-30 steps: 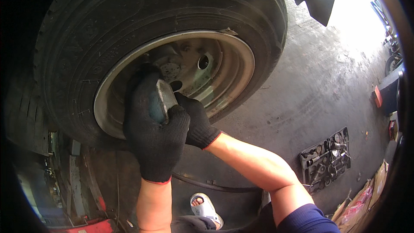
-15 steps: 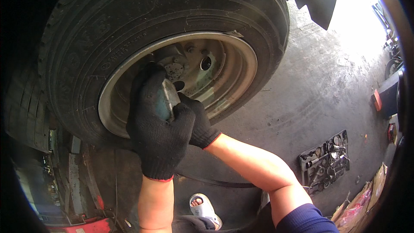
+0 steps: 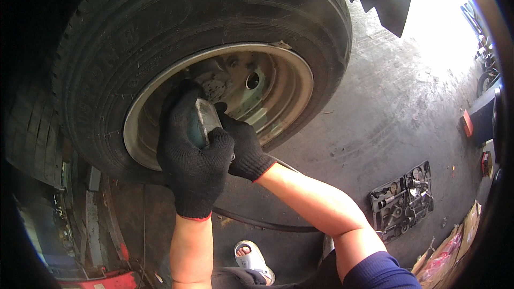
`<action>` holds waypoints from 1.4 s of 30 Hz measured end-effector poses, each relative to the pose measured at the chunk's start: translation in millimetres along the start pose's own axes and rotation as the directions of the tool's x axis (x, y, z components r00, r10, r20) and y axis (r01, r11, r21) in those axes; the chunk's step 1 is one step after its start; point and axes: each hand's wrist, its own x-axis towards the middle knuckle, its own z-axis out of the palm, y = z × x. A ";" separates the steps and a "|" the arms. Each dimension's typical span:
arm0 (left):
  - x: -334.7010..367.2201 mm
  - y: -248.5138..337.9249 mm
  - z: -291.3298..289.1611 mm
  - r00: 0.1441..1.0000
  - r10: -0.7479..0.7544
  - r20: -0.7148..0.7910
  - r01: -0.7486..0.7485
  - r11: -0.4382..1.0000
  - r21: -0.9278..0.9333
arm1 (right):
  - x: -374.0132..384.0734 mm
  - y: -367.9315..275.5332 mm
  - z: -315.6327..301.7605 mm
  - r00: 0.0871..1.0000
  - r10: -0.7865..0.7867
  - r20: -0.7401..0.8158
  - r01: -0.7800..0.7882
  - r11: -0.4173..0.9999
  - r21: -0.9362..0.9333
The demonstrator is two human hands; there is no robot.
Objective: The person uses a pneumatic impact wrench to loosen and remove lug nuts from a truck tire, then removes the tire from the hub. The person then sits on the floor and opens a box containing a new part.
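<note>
A pale sandal (image 3: 250, 257) is nearest my camera, on a dark, scuffed floor (image 3: 332, 152); a black hose (image 3: 267, 225) bends beyond it, a filled tool case (image 3: 376, 211) lies well to the right, and glare washes the far floor. I see the left hand (image 3: 194, 152) wrapped around a tool (image 3: 208, 116), thumb at its lower end, before the wheel rim (image 3: 292, 83). The right hand (image 3: 243, 147) sits just beside; I can't tell what its hidden fingers do. The tool is silver and teal, the gloves (image 3: 195, 192) black knit with red edging, the rim dished metal, the tyre (image 3: 107, 69) dusty rubber.
</note>
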 end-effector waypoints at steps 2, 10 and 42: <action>0.0 -0.8 0.3 1.000 0.012 -0.012 -0.013 0.998 -0.056 | 0.2 -0.5 -0.6 1.000 0.025 0.014 -0.025 0.999 -0.022; -2.2 -0.3 2.3 0.999 -0.040 -0.023 0.037 0.993 -0.115 | 4.2 -2.7 -3.1 0.993 0.092 0.071 -0.083 0.989 -0.121; 71.4 -138.5 22.5 0.710 -0.525 0.469 0.620 0.149 -0.771 | 0.2 -20.1 -21.1 0.996 0.088 0.023 -0.088 0.996 -0.002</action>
